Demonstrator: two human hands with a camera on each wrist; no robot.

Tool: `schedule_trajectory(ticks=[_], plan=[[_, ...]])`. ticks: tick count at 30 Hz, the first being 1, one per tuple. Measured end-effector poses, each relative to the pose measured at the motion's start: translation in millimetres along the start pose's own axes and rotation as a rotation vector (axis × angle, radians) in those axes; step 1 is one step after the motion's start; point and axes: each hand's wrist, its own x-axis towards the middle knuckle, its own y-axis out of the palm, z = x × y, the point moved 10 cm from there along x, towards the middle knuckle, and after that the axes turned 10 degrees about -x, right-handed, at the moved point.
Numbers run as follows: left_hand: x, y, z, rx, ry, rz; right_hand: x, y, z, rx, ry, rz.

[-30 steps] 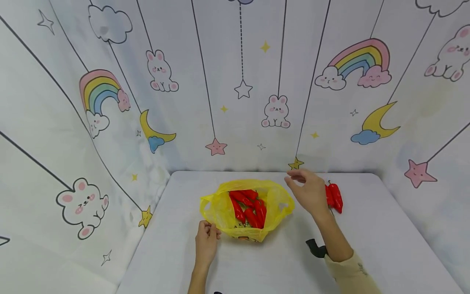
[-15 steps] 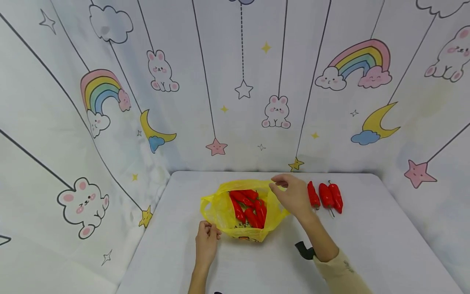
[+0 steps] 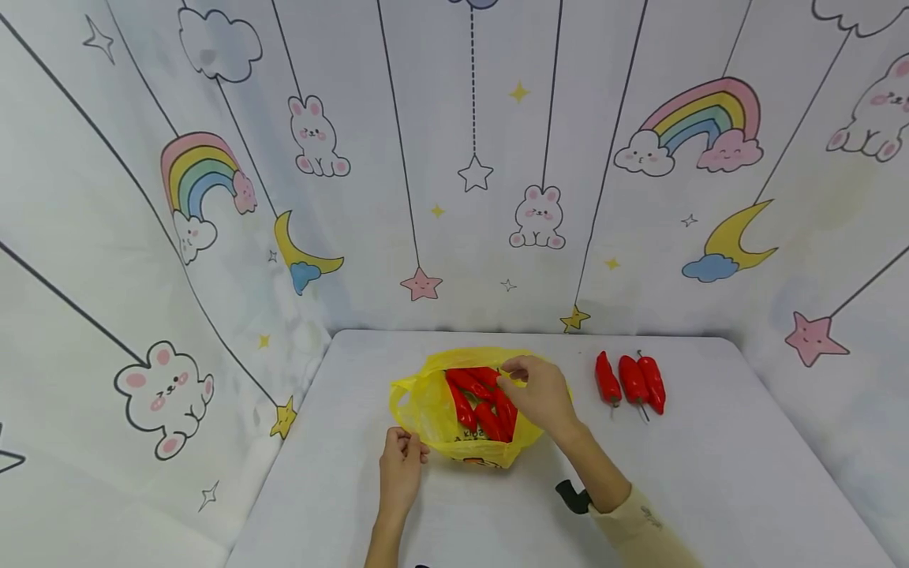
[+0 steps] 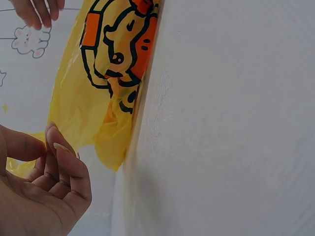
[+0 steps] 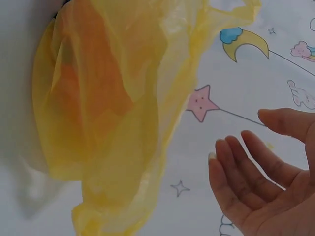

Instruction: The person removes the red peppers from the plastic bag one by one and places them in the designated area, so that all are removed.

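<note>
Left hand (image 3: 402, 465): pinching yellow bag (image 3: 426, 404) rim, 8 o'clock.
Right hand (image 3: 541, 390): fingers relaxed, over bag's 2 o'clock.
Yellow bag: centre, containing red peppers (image 3: 469, 383).
Loose peppers (image 3: 633, 381): three, 3 o'clock.
Print: cartoon face (image 4: 118, 54); lettering (image 3: 473, 432) illegible.

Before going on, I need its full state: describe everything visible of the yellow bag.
The yellow bag looks like thin, crinkled, see-through plastic, with a black-outlined cartoon print and a loop handle on its left. It sits mouth-open on the white table, holding red peppers. The left hand's grip pinches its near left edge.
</note>
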Motion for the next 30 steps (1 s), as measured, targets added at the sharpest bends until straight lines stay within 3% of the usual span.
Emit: schedule_trajectory(ticks=[8, 16, 30], plan=[[-0.8, 1.8, 0.5, -0.006, 0.000, 0.004, -7.3, 27, -6, -0.040, 0.070, 0.066], [-0.9, 0.7, 0.9, 0.006, -0.006, 0.000, -13.9, 55, -6, -0.100, 0.056, 0.164], [-2.6, -1.1, -1.1, -0.002, 0.015, 0.000, -20.1, 85, -19, -0.132, 0.058, 0.245]])
